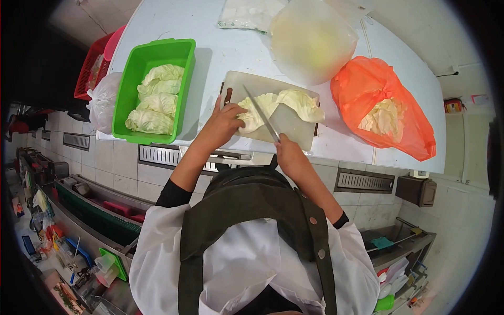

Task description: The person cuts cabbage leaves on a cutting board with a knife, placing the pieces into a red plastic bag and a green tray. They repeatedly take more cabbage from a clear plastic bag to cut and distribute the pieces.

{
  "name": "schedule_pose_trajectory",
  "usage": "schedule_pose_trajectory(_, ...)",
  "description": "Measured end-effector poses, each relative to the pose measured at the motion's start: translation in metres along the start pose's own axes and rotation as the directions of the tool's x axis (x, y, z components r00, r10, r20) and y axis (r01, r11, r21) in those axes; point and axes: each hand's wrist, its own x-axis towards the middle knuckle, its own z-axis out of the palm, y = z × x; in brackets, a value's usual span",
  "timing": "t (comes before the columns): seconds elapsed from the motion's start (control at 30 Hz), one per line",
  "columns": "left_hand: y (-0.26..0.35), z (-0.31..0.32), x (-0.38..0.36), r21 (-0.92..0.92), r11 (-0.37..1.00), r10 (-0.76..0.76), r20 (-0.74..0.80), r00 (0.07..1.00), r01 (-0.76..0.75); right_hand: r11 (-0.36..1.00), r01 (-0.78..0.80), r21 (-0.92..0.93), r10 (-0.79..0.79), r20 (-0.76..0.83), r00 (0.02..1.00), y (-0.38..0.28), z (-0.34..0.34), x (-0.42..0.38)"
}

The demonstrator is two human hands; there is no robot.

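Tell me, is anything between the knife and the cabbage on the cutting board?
Nothing visible. The knife in the right hand lies directly across the cabbage on the cutting board, and the left hand steadies the cabbage from the side.

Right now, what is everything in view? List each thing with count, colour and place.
cutting board: one, pale, table middle.
cabbage on the board: two pieces, pale green.
knife: one, steel, across the cabbage.
green tub: one, left of board, holding cabbage leaves.
orange bag: one, right of board, cabbage inside.
clear bag: one, behind the board.
red basket: one, far left.
white bag: one, beside the tub.
table: one, white.
left hand: pressing the cabbage.
right hand: gripping the knife.
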Motion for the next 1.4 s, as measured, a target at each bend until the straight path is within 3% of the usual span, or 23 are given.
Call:
schedule_pose_trajectory(0.23, -0.004, -0.003, -0.003, 0.004, 0.998, -0.063, 0.048, 0.997, 0.062, 0.992, -0.022, -0.127, 0.032, 0.082, 0.996, 0.009, 0.019, 0.015)
schedule_pose_trajectory(0.33, -0.002, -0.002, -0.003, 0.018, 0.998, -0.066, 0.046, 0.997, 0.065, 0.996, 0.031, -0.079, -0.032, -0.013, 0.999, 0.011, 0.033, 0.03)
schedule_pose_trajectory(0.43, -0.008, -0.004, -0.006, 0.04, 0.985, -0.166, 0.006, 0.986, 0.166, 0.987, 0.152, -0.041, -0.155, -0.079, 0.985, 0.016, 0.043, 0.063)
schedule_pose_trajectory(0.53, -0.017, -0.02, -0.005, 0.18, 0.953, -0.236, -0.07, 0.969, 0.245, 0.987, 0.068, 0.144, -0.065, -0.029, 0.997, 0.015, 0.031, 0.072)
schedule_pose_trajectory(0.57, -0.015, -0.022, -0.004, 0.205, 0.95, -0.206, -0.157, 0.966, 0.236, 0.973, 0.053, 0.223, -0.045, -0.039, 0.998, 0.016, 0.025, 0.068)
schedule_pose_trajectory(0.67, 0.013, -0.031, 0.017, 0.102, 0.962, -0.216, -0.29, 0.932, 0.254, 0.908, 0.05, 0.416, 0.005, -0.131, 0.991, 0.025, -0.01, 0.032)
schedule_pose_trajectory(0.7, 0.018, -0.01, 0.024, -0.107, 0.983, -0.174, -0.299, 0.938, 0.148, 0.887, 0.083, 0.454, 0.013, -0.204, 0.979, 0.027, -0.023, 0.017)
schedule_pose_trajectory(0.73, 0.028, 0.013, 0.034, -0.305, 0.952, -0.136, -0.319, 0.938, 0.034, 0.833, 0.035, 0.552, 0.071, -0.17, 0.983, 0.024, -0.039, 0.004)
schedule_pose_trajectory(0.8, 0.09, 0.028, 0.069, -0.371, 0.928, -0.039, -0.121, 0.992, -0.009, 0.811, 0.051, 0.583, 0.147, -0.288, 0.946, 0.029, -0.057, -0.011)
schedule_pose_trajectory(0.87, 0.12, 0.077, 0.099, -0.163, 0.987, -0.045, -0.261, 0.964, 0.001, 0.778, -0.003, 0.628, 0.209, -0.254, 0.945, 0.025, -0.077, -0.029)
schedule_pose_trajectory(0.97, 0.108, 0.119, 0.112, 0.014, 1.0, 0.004, -0.05, 0.999, -0.004, 0.731, 0.015, 0.683, 0.232, -0.268, 0.935, 0.024, -0.089, -0.054)
schedule_pose_trajectory(1.07, 0.095, 0.088, 0.099, -0.126, 0.969, 0.208, -0.042, 0.977, -0.212, 0.686, 0.013, 0.727, 0.289, -0.289, 0.913, 0.034, -0.093, -0.072)
schedule_pose_trajectory(1.17, 0.096, 0.057, 0.082, -0.239, 0.963, 0.112, -0.067, 0.991, -0.125, 0.625, 0.012, 0.781, 0.326, -0.274, 0.905, 0.049, -0.09, -0.085)
schedule_pose_trajectory(1.27, 0.12, 0.079, 0.091, -0.145, 0.989, -0.028, -0.226, 0.974, -0.005, 0.64, -0.006, 0.768, 0.328, -0.266, 0.907, 0.054, -0.085, -0.082)
schedule_pose_trajectory(1.37, 0.121, 0.108, 0.115, -0.018, 0.999, -0.031, -0.341, 0.94, 0.027, 0.633, 0.017, 0.774, 0.28, -0.25, 0.927, 0.045, -0.083, -0.079)
schedule_pose_trajectory(1.4, 0.114, 0.113, 0.116, 0.012, 1.0, -0.016, -0.278, 0.96, 0.02, 0.625, 0.026, 0.78, 0.264, -0.243, 0.933, 0.043, -0.083, -0.078)
